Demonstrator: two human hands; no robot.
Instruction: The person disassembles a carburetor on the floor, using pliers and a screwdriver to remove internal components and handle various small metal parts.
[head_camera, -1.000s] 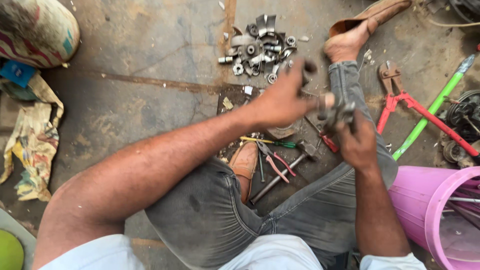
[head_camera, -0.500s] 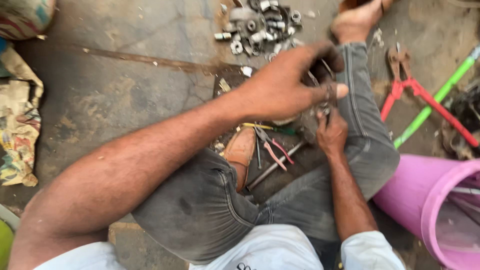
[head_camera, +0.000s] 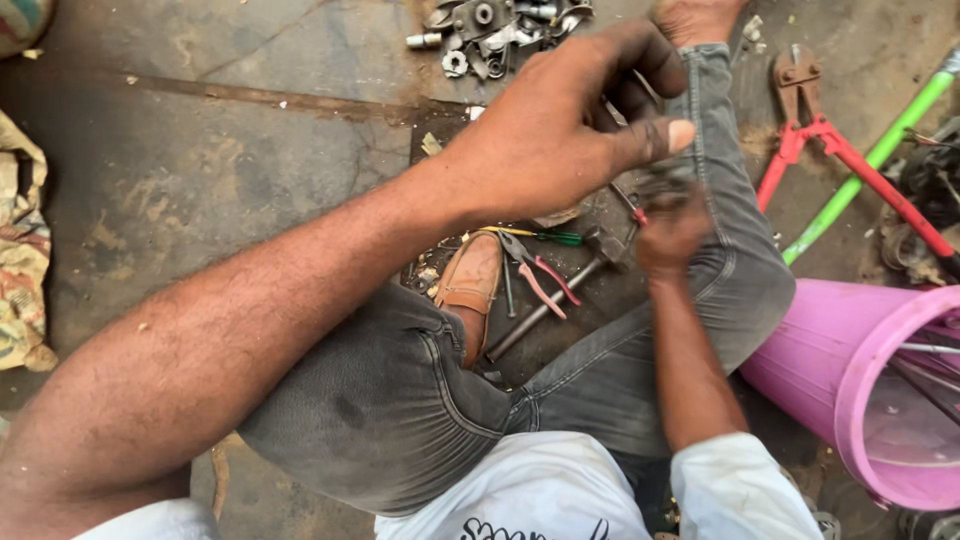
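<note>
Left hand (head_camera: 560, 130) pinches a small part; right hand (head_camera: 668, 232), blurred, has its grip clenched at five o'clock of it. Pliers (head_camera: 538, 268) lie below.

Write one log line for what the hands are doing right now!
left hand: over small dark part, grip unclear | right hand: closed on small dark part, blurred | nearby: pliers, bolt cutter, pink bucket

Our right hand (head_camera: 672, 232) is motion-blurred, so we cannot tell what it grips. Our left hand (head_camera: 560, 130) hides the parts beneath. The frame edge crops the pink bucket (head_camera: 850, 380) and metal parts pile (head_camera: 495, 30).
</note>
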